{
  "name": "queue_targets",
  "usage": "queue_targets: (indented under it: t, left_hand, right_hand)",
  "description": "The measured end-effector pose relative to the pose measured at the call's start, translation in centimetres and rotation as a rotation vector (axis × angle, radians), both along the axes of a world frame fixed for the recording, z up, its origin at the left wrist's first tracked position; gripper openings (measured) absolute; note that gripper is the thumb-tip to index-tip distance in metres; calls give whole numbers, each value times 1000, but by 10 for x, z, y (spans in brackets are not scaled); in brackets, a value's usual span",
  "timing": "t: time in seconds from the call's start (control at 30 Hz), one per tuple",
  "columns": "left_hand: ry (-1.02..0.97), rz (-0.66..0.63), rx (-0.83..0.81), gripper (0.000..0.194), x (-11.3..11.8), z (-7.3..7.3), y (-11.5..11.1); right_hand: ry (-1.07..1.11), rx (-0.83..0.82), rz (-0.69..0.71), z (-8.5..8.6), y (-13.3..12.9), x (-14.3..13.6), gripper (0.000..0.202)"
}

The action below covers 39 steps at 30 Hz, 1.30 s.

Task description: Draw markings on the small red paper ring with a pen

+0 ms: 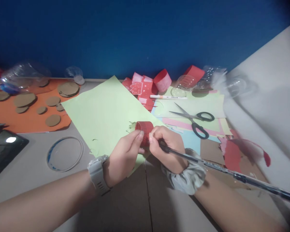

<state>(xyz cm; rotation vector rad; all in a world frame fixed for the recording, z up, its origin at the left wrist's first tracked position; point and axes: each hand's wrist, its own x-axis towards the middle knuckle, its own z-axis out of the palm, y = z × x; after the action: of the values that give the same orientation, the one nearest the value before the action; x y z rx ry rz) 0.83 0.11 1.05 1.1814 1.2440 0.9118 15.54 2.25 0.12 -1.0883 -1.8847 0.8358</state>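
Note:
My left hand [125,150], with a grey watch on its wrist, pinches a small red paper ring [145,130] between thumb and fingers. The ring is rolled like a short tube, with marks on its outside. My right hand [169,146] is closed around a dark pen [222,168], whose shaft slants down to the right edge. Its fingertips touch the ring's right side, and the pen's tip is hidden. Beneath both hands lies a pale green sheet [106,109] with small green scraps by the ring.
Black-handled scissors [194,119] lie half open on coloured papers at right. Behind are a white marker [168,97], red paper pieces [145,90] and clear plastic [183,84]. Cardboard discs [25,99] rest on orange paper [4,124] at left, near a tape ring [65,154].

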Motion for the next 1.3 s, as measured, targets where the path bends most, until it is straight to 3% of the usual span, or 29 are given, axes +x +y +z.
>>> queue_targets:
  t: [0.43,1.3]
  left_hand:
    - [-25,3,-1,29,0,-4,0]
    - [-36,9,-26,29,0,-3,-2]
  right_hand:
    - [-32,94,31,-6,1,2,25]
    - [-41,88,32,-6,1,1,25]
